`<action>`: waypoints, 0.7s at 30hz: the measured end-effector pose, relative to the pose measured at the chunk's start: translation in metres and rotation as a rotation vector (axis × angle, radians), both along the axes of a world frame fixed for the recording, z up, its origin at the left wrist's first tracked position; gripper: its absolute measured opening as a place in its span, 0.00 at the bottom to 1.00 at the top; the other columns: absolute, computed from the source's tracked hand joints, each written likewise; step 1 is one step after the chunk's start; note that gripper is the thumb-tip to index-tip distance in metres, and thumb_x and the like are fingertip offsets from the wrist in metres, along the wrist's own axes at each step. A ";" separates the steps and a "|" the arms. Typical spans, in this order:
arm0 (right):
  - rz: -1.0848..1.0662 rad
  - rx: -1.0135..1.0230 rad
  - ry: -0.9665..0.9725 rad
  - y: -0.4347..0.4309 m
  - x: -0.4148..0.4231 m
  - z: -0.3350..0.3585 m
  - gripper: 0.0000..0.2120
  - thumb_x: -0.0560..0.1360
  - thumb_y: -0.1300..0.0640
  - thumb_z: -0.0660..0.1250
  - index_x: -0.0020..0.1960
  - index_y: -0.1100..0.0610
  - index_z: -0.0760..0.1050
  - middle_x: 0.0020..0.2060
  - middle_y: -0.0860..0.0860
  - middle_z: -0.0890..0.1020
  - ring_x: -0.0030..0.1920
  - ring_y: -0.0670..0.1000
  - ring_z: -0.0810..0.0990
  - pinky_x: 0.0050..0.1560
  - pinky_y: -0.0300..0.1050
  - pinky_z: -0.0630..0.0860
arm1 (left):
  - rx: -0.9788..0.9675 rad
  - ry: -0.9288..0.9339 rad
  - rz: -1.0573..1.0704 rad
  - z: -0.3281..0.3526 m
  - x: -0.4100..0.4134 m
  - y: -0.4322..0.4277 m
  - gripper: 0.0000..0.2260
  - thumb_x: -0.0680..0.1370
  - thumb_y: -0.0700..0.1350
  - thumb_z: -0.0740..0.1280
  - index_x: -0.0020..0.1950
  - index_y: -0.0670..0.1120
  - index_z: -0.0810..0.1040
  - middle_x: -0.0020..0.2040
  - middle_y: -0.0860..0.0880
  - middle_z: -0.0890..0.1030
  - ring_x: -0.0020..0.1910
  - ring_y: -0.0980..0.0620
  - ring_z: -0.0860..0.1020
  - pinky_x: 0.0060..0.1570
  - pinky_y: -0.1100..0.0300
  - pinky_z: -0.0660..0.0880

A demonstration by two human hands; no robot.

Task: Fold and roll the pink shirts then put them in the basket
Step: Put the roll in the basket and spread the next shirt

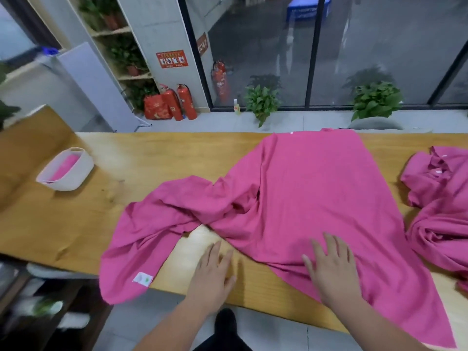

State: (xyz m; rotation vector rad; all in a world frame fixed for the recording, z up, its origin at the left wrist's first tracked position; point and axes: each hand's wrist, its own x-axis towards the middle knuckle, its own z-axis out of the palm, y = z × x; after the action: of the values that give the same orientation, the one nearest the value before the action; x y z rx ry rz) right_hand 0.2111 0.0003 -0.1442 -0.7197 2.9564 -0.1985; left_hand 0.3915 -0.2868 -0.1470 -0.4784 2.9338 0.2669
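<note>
Right now your right hand (333, 266) presses flat, fingers spread, on the pink shirt (311, 188) spread mid-tabletop (76, 224); your left hand (215, 271) rests released on bare wood just beside it. Far left sits the basket (83, 171).

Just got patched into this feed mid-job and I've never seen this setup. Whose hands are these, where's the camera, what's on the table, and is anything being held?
No machine here: a person works with bare hands, and the one picture comes from a wide-angle camera on their head, looking forward and down. The right hand presses flat on a pink shirt spread across the wooden table, its left side bunched up. The left hand lies flat on the bare table, fingers straight, beside the shirt's edge. Neither hand holds anything. At far left stands a white basket with a pink roll inside, probably a finished shirt. More pink shirts lie crumpled at the right.
</note>
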 end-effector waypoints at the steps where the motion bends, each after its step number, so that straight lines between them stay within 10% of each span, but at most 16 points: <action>1: 0.036 -0.011 -0.013 -0.017 -0.002 0.005 0.30 0.82 0.36 0.53 0.75 0.52 0.74 0.76 0.60 0.70 0.75 0.65 0.67 0.74 0.65 0.67 | -0.014 0.003 0.032 -0.001 0.002 -0.016 0.32 0.83 0.63 0.57 0.86 0.56 0.53 0.86 0.46 0.46 0.85 0.43 0.45 0.83 0.45 0.54; 5: 0.257 -0.009 -0.132 -0.097 -0.011 0.018 0.31 0.83 0.31 0.48 0.84 0.39 0.54 0.86 0.52 0.47 0.84 0.60 0.52 0.82 0.59 0.58 | -0.053 0.022 0.177 -0.003 -0.001 -0.087 0.34 0.83 0.63 0.59 0.86 0.57 0.51 0.86 0.44 0.45 0.85 0.40 0.45 0.81 0.44 0.55; 10: 0.493 0.025 -0.142 -0.202 -0.018 0.031 0.30 0.82 0.30 0.49 0.82 0.35 0.58 0.85 0.50 0.38 0.85 0.58 0.42 0.84 0.59 0.50 | -0.088 0.052 0.243 -0.010 -0.013 -0.182 0.32 0.83 0.63 0.59 0.86 0.55 0.55 0.86 0.40 0.52 0.84 0.37 0.51 0.80 0.39 0.59; 16: 0.513 0.182 -0.139 -0.283 -0.031 0.020 0.32 0.82 0.34 0.50 0.83 0.43 0.61 0.85 0.47 0.56 0.84 0.56 0.51 0.82 0.58 0.50 | -0.142 0.058 0.277 -0.030 -0.018 -0.288 0.29 0.83 0.56 0.64 0.82 0.47 0.66 0.78 0.43 0.72 0.76 0.39 0.72 0.76 0.40 0.67; 21: 0.318 0.114 -0.041 -0.293 -0.061 0.015 0.29 0.82 0.39 0.56 0.79 0.48 0.71 0.72 0.45 0.76 0.73 0.51 0.71 0.74 0.53 0.70 | -0.241 0.103 0.132 -0.035 -0.025 -0.344 0.07 0.74 0.47 0.78 0.48 0.51 0.81 0.47 0.50 0.81 0.46 0.43 0.80 0.46 0.45 0.77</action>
State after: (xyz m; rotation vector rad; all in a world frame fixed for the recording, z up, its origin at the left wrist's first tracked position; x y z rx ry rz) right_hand 0.1505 -0.2923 -0.1296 -1.1350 2.7376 -0.0198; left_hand 0.3668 -0.6306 -0.1824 -0.7135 3.0541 -0.0510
